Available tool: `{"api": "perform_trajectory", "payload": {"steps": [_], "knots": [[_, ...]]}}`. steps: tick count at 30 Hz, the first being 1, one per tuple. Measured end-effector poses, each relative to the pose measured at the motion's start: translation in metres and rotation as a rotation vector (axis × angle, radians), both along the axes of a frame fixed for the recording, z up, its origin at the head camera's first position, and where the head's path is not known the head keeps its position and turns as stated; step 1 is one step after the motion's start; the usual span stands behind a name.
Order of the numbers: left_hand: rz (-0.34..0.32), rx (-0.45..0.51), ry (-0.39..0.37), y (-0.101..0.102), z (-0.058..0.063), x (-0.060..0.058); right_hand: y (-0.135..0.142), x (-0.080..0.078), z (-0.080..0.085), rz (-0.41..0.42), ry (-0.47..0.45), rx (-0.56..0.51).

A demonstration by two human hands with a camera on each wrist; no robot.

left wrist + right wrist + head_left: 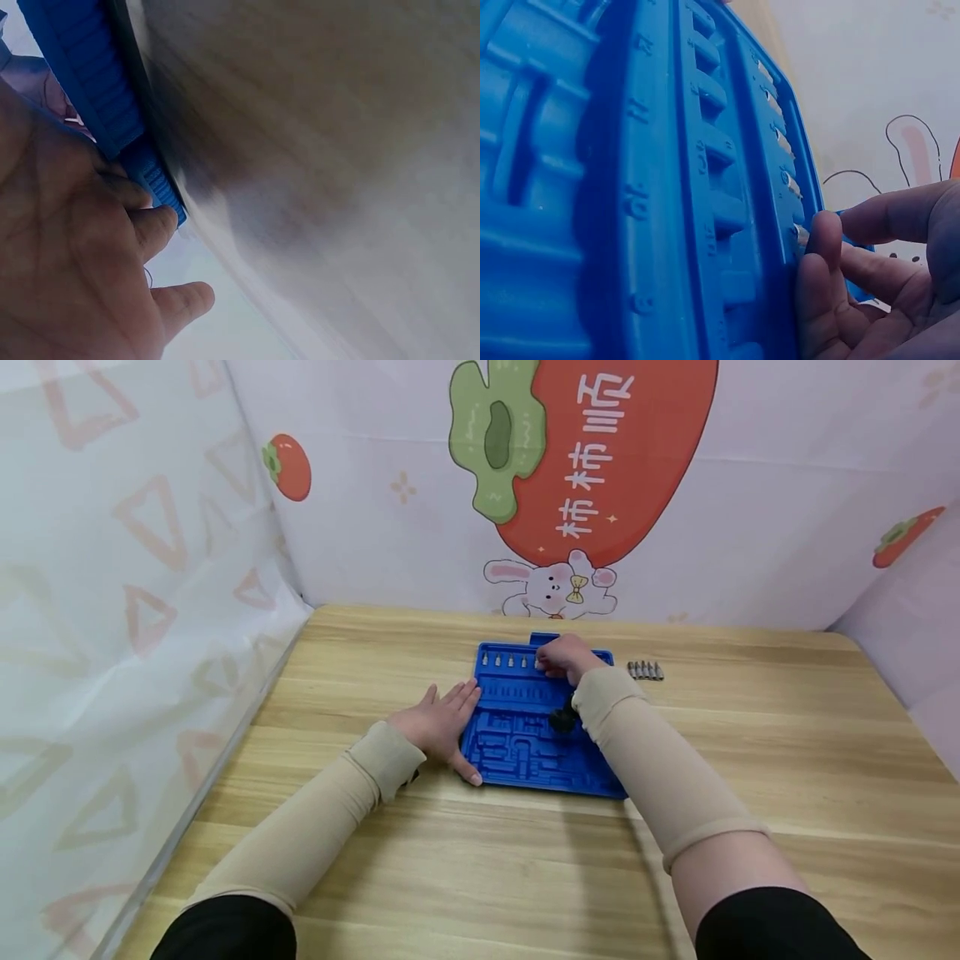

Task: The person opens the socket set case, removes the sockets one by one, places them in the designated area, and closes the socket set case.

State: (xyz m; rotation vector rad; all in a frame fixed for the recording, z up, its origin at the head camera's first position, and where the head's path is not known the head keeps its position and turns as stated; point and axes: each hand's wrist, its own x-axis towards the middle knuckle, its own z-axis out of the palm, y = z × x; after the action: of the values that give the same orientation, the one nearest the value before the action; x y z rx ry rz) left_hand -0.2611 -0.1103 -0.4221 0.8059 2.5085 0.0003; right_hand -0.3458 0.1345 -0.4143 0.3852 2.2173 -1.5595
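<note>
A blue plastic tool case (517,706) with moulded slots lies on the wooden table. Several short silver screwdriver bits (511,661) stand in its far row. At that row, my right hand (567,657) has bent fingers and thumb closed on another bit (802,236), partly hidden by the fingertips. My left hand (442,727) rests against the case's left edge, fingers spread and the thumb near the front-left corner. In the left wrist view, the left hand's fingers (156,229) touch the blue side of the case.
A short row of loose silver bits (646,671) lies on the table (750,718) just right of the case. Behind the table hangs a printed cloth (375,543), and another light cloth (112,693) covers the left side. A blue tab (543,638) sticks out at the case's far edge.
</note>
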Motion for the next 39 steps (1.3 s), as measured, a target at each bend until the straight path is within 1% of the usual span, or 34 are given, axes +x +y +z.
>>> {"api": "perform_trajectory", "payload": {"steps": [2,5,7,10,12,14,19,23,26,29,31,33,37,39], "knots": [[-0.003,0.004,-0.003,0.000,0.000,0.000,0.000,0.001,-0.001,-0.007,-0.007,-0.005],[-0.001,0.005,0.000,0.000,0.001,0.000,0.002,0.001,0.000,-0.037,-0.009,-0.044],[0.003,0.004,0.001,0.000,0.003,0.000,0.004,0.002,0.001,-0.070,-0.019,-0.097],[0.011,0.004,-0.006,-0.001,0.005,-0.001,0.008,0.000,0.001,-0.124,-0.054,-0.213],[0.014,0.003,-0.011,-0.002,0.006,-0.001,0.011,-0.001,0.002,-0.136,-0.080,-0.279],[0.016,0.001,-0.014,-0.002,0.007,-0.001,0.014,-0.002,0.002,-0.124,-0.098,-0.326],[0.019,-0.007,-0.004,-0.002,0.006,0.000,0.017,-0.003,0.001,-0.073,-0.104,-0.357],[0.025,0.002,-0.003,-0.002,0.001,0.000,0.018,-0.001,-0.004,-0.068,-0.089,-0.374],[0.030,0.010,-0.006,-0.001,-0.001,0.001,0.016,0.004,-0.008,-0.055,-0.045,-0.326],[0.024,0.010,-0.004,0.000,-0.002,0.001,0.014,0.009,-0.009,-0.012,0.005,-0.244],[0.015,0.011,-0.002,0.000,-0.003,0.001,0.014,0.009,-0.011,0.014,0.016,-0.224],[0.010,0.012,0.002,0.000,-0.003,0.001,0.015,0.009,-0.013,0.018,0.009,-0.256],[0.002,0.015,0.007,-0.001,-0.003,0.001,0.019,0.007,-0.016,-0.042,-0.039,-0.406],[-0.002,0.022,0.002,-0.002,-0.003,0.001,0.021,0.007,-0.016,-0.073,-0.056,-0.452]]}}
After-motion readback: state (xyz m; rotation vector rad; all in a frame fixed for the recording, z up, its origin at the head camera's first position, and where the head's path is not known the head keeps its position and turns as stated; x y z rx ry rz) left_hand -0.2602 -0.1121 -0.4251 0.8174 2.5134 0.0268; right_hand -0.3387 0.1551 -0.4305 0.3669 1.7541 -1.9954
